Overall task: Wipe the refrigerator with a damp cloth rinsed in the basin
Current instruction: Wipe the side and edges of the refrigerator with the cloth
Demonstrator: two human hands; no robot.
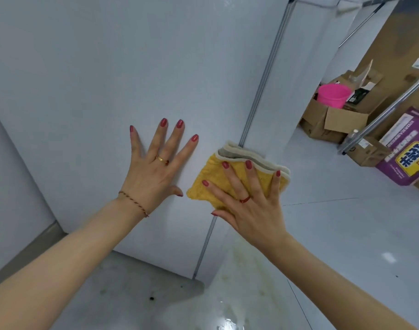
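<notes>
Reaching forward, two bare forearms stretch toward a white refrigerator [137,67] seen from above. Nearest the viewer, the floor at its foot shows wet, yellowish streaks.

Wiping is the step in hand. The right hand [249,203] lies flat with fingers spread, pressing a folded yellow cloth [212,177] against the refrigerator's side panel, right at the vertical metal edge strip [263,75]. It does not clutch the cloth; the open palm pins it to the surface. The left hand [156,167] holds nothing and rests open, fingers splayed, on the panel just beside the cloth, apparently bracing.

The next move probably calls for sliding the cloth along the panel under steady palm pressure, so it does not slip out from beneath the fingers.

Farther off, to the right, a pink plastic basin [332,95] sits on cardboard boxes [341,117], well apart from the hands. A purple package [403,151] leans nearby.
</notes>
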